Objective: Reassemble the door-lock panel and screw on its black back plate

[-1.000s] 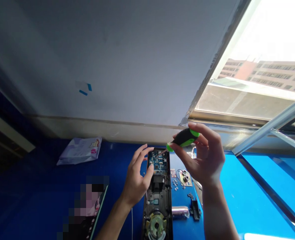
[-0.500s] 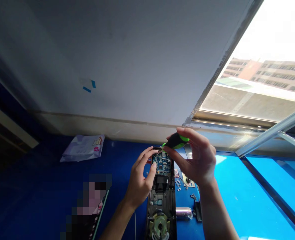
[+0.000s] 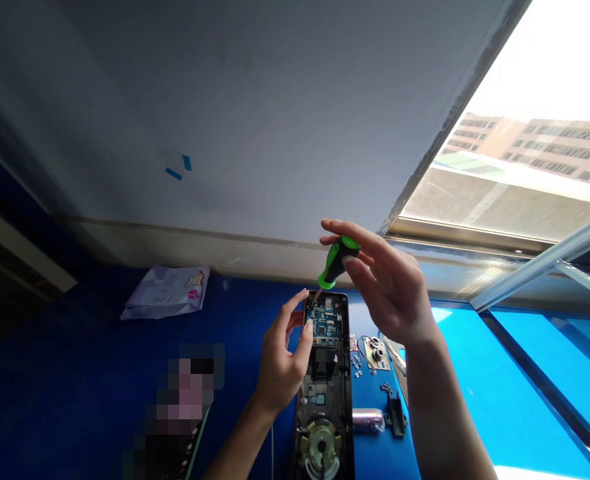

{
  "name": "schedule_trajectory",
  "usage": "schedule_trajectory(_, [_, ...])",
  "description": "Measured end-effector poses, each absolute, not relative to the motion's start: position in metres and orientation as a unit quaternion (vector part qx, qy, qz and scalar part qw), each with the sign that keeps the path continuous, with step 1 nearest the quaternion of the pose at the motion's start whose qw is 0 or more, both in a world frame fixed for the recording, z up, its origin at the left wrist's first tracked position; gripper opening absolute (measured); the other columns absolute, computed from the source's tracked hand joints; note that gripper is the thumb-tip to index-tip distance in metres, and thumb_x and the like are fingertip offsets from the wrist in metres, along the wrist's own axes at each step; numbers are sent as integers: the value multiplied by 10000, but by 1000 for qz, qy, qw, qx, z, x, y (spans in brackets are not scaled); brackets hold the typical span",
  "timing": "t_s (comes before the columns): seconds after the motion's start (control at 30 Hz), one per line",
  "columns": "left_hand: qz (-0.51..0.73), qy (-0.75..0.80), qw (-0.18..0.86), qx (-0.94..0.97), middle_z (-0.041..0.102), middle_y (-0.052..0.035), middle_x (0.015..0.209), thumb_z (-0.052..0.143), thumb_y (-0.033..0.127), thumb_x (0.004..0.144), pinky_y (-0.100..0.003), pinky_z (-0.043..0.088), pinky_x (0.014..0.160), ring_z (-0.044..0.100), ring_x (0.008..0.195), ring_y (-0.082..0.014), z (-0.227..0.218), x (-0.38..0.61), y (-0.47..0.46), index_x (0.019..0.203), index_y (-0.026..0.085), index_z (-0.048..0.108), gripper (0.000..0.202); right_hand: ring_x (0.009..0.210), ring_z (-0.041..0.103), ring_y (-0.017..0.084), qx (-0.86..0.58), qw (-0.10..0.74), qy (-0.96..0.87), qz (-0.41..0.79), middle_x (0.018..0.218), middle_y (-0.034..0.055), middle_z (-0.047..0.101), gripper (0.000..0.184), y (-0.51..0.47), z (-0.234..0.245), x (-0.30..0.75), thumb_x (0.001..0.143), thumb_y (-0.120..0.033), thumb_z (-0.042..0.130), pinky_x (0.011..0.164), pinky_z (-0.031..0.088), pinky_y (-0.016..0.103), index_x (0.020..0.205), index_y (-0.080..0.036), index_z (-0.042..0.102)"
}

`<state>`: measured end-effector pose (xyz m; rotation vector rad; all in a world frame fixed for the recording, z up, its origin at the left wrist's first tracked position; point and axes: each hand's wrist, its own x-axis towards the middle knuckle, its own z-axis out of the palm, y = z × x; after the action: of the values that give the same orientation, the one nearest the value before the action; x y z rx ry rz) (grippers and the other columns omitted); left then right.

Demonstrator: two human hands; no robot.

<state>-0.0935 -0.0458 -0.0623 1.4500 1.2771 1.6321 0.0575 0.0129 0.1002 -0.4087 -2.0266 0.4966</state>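
A green-and-black screwdriver [image 3: 337, 263] is in my right hand [image 3: 397, 290], held between thumb and fingers, with its handle tilted. Its thin shaft reaches down to the upper left corner of a blue circuit board [image 3: 327, 331]. That board sits in the top end of a long black device housing [image 3: 348, 393], which lies open on the blue table. My left hand [image 3: 281, 357] grips the housing's left edge, fingers outside and thumb over the board's side. Lower in the housing are a black block [image 3: 323, 364] and a round metal part [image 3: 321, 448].
Right of the housing lie small screws [image 3: 357, 365], a small board with a round part [image 3: 376, 352], a pink cylinder [image 3: 368, 420] and a black bracket [image 3: 397, 415]. A pale plastic packet [image 3: 167, 291] lies at the left. The wall and window stand behind.
My right hand has risen and tipped the screwdriver more upright, with its fingers more extended. My left hand has stayed nearly in place on the housing.
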Motion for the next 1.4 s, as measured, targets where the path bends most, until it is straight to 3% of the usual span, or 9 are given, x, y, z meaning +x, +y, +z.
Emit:
schedule_trajectory(0.17, [641,466,332,512,648,-94,1494,619,316,1025,-366,587,1080,676,1312,-239,-62,-91,-46,1446,273,582,425,803,694,169,-203,541,-811,91,952,17,703,342,16,104,55,860,-244,856,758,631,355,1188,-317,791])
schedule_trajectory(0.33, [654,451,366,485,645,-106,1500,639,342,1014,-349,580,1095,668,1332,-239,-59,-90,-48,1425,249,590,424,1235,704,240,-182,490,-830,194,1414,67,682,473,13,107,61,1063,-172,510,1060,589,466,1480,-364,623])
schedule_trajectory(0.53, [664,446,361,480,639,-120,1510,638,331,1015,-368,571,1122,668,1342,-243,-58,-88,-49,1422,240,585,421,811,714,182,-201,561,-797,103,925,11,724,398,12,105,63,831,-208,876,731,630,353,1191,-366,812])
schedule_trajectory(0.73, [661,452,350,485,627,-135,1525,629,357,1023,-376,575,1122,653,1368,-260,-59,-87,-48,1430,232,572,430,1245,716,256,-174,492,-828,202,1379,69,714,469,10,105,59,1066,-176,505,1076,593,492,1482,-356,624])
schedule_trajectory(0.9, [663,449,353,484,615,-137,1537,629,371,1026,-376,566,1135,636,1388,-264,-60,-87,-48,1433,231,565,435,804,709,183,-205,560,-794,118,920,11,709,313,10,104,54,864,-263,858,746,642,377,1161,-353,815])
schedule_trajectory(1.07, [670,445,356,475,622,-126,1530,657,356,1011,-378,555,1147,638,1383,-258,-60,-86,-48,1427,243,578,439,1248,682,233,-199,492,-832,165,1405,80,687,408,6,108,56,1070,-204,517,1082,570,466,1430,-318,670])
schedule_trajectory(1.17, [671,445,353,475,622,-135,1527,647,360,1017,-379,561,1140,643,1377,-261,-59,-86,-48,1420,234,582,428,1063,747,208,-178,513,-821,175,1201,46,774,370,6,108,57,1023,-198,630,944,631,410,1349,-343,730])
schedule_trajectory(1.27, [668,448,349,481,618,-140,1530,635,362,1025,-382,559,1141,639,1382,-264,-60,-86,-47,1433,231,567,434,773,680,159,-214,568,-789,97,883,1,686,285,7,106,57,859,-274,863,731,620,335,1135,-339,825])
schedule_trajectory(1.4, [670,445,352,478,619,-134,1530,640,351,1021,-383,547,1155,638,1383,-259,-62,-86,-47,1431,236,572,432,1150,709,222,-213,517,-817,140,1221,73,724,366,3,106,60,1048,-230,581,1013,601,428,1376,-320,714])
